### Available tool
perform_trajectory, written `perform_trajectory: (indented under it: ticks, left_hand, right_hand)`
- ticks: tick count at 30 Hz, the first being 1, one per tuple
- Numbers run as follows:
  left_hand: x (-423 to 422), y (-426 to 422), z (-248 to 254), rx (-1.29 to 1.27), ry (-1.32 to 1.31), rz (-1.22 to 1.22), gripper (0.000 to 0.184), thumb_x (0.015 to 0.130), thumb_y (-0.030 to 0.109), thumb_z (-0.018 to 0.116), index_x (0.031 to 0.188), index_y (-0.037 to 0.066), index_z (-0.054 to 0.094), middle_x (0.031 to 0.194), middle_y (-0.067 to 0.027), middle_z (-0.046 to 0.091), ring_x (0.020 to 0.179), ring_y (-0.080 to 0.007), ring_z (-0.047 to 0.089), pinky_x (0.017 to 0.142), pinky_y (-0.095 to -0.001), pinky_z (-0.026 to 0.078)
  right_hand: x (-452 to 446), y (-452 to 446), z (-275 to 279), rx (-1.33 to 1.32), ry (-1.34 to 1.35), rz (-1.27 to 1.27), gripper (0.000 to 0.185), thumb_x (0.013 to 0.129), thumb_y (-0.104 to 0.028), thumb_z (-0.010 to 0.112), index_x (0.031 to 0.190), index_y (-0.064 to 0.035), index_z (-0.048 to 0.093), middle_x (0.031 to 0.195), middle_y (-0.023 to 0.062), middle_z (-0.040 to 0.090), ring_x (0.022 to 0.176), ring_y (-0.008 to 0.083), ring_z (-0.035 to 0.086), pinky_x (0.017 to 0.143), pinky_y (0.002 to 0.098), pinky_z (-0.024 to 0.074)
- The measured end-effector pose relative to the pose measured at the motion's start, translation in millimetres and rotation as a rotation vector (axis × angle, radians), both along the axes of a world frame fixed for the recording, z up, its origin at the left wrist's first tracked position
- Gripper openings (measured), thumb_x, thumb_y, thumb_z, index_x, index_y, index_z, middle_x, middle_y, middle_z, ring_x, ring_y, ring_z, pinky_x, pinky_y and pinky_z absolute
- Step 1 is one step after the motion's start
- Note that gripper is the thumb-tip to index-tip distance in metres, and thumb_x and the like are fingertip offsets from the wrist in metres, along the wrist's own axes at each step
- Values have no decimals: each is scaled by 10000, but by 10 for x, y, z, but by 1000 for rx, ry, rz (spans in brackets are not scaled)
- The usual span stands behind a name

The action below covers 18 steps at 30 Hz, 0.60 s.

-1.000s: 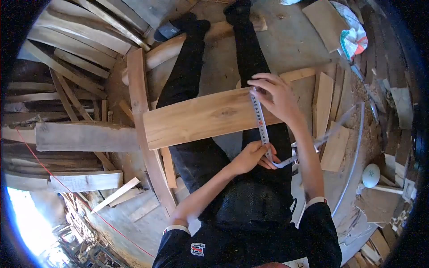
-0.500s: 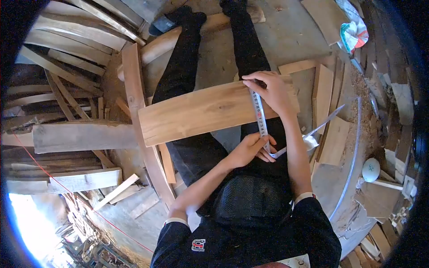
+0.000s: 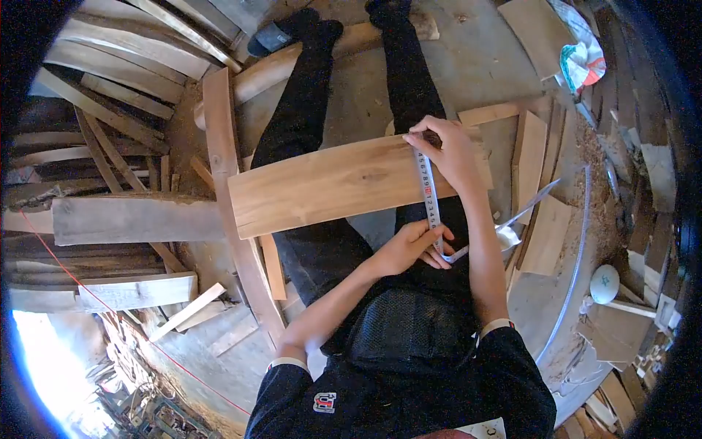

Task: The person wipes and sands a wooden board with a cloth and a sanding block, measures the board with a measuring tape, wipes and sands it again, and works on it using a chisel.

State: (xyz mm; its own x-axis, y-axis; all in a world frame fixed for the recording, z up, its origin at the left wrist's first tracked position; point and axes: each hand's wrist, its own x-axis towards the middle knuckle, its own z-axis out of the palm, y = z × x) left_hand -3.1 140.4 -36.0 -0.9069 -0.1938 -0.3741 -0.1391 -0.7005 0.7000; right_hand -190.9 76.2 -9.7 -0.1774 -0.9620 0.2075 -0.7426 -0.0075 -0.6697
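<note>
The smooth, long wooden board (image 3: 314, 190) with wavy grain was lying across the person's black-clothed legs (image 3: 296, 128). The right hand's (image 3: 452, 152) fingers were pinching the thin, numbered measuring tape (image 3: 427, 183) at the board's far edge; the left hand's (image 3: 406, 247) fingers gripped it beyond the near edge.

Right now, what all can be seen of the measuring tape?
The measuring tape is a thin, pale, metal-looking strip with dark numerals and a red mark. It lies crosswise over the wooden board, held by the right hand at the far edge and the left hand past the near edge, then bends rightward.
</note>
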Motion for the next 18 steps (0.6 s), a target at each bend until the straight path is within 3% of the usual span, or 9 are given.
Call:
perform_trajectory:
  ticks: [7, 18]
  left_hand:
    - [0, 5, 53, -10, -11, 38, 338, 1067, 287, 383, 1157, -8, 520, 966, -137, 687, 783, -201, 710, 680, -282, 603]
    - [-9, 14, 47, -136, -84, 30, 362, 1071, 295, 366, 1182, 1, 546, 964, -99, 698, 728, -158, 690, 636, -270, 583]
  right_hand:
    - [1, -14, -46, -64, -87, 4, 203, 854, -231, 728, 851, -45, 646, 788, 88, 701, 695, 241, 662, 676, 331, 469]
    - [9, -28, -55, -61, -8, -5, 208, 857, -234, 726, 847, -45, 639, 753, 80, 687, 678, 233, 659, 668, 326, 475]
